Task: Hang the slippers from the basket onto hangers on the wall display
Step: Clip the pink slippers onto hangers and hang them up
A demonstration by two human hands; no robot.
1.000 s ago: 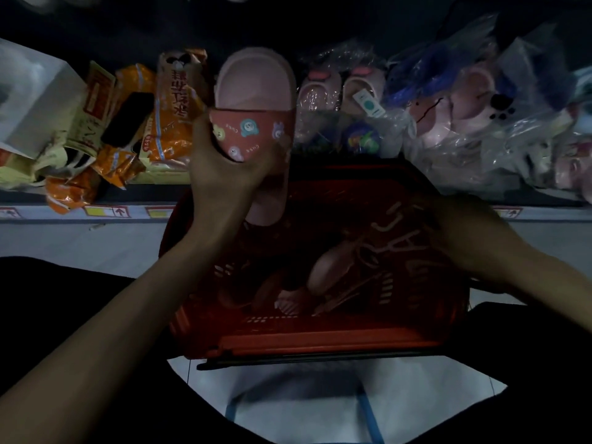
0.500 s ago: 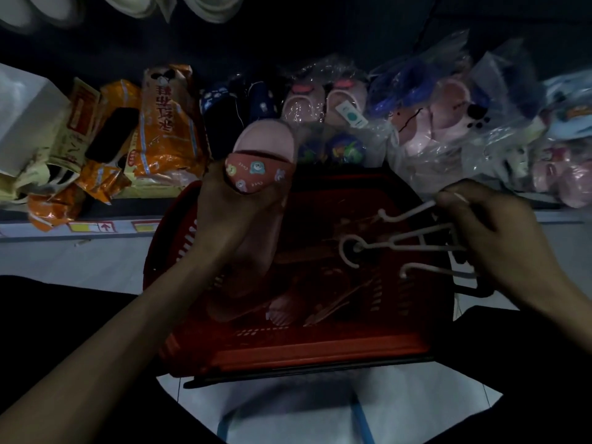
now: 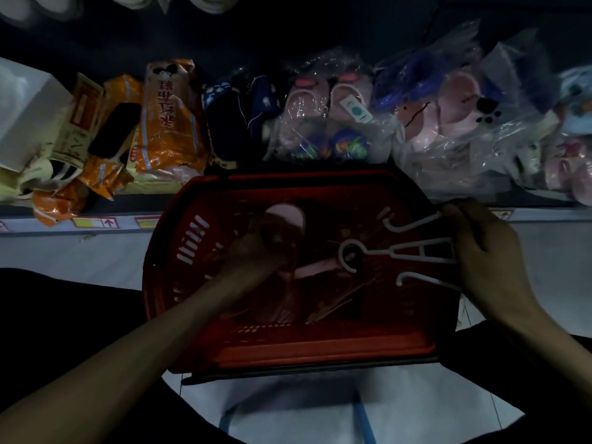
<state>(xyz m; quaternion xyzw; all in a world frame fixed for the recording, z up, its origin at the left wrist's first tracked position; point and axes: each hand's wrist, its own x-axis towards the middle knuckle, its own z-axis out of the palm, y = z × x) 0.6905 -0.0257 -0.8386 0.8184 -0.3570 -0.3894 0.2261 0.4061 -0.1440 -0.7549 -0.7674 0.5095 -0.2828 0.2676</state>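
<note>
A red plastic basket (image 3: 320,347) stands on the floor right below me, in dim light. My left hand (image 3: 253,251) is down inside it, closed around a pink slipper (image 3: 286,216) with a red strap. A second pink slipper (image 3: 315,270) lies on the basket floor. My right hand (image 3: 487,254) is at the basket's right rim and holds a white plastic hanger (image 3: 400,251). The hanger lies sideways over the basket, its round hook pointing left and two curved prongs above and below it.
A low shelf behind the basket carries orange packets (image 3: 166,120) and a white box (image 3: 28,113) at left, dark blue slippers (image 3: 237,113) in the middle, and bagged pink slippers (image 3: 330,123) to the right. Pale floor tiles (image 3: 288,418) lie below the basket.
My left hand has lowered the pink slipper from above the basket's rim down into the basket. My right hand has lifted the white hanger into view and holds it over the basket.
</note>
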